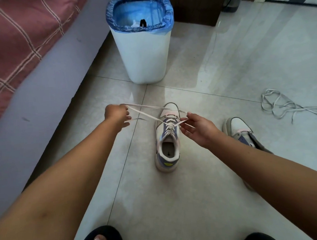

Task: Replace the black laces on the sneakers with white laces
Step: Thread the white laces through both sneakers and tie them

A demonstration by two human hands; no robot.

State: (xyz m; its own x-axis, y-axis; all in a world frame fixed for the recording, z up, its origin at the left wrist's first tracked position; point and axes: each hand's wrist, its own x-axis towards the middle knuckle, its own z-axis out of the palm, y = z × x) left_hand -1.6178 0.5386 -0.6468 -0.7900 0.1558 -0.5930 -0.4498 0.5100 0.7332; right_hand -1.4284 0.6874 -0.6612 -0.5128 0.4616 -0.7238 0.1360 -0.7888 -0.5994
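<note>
Pulling the flat white lace [146, 114] taut, the left hand [116, 115] grips one end, the right hand [198, 128] pinches the other above the white-and-purple sneaker [167, 137].

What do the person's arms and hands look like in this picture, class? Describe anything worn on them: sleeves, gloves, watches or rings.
Both arms are bare as far up as the picture shows; no sleeve is visible. The left hand and right hand wear no gloves. No watch, bracelet or ring shows on either wrist or on the fingers that can be seen. No marks or writing stand out.
</note>
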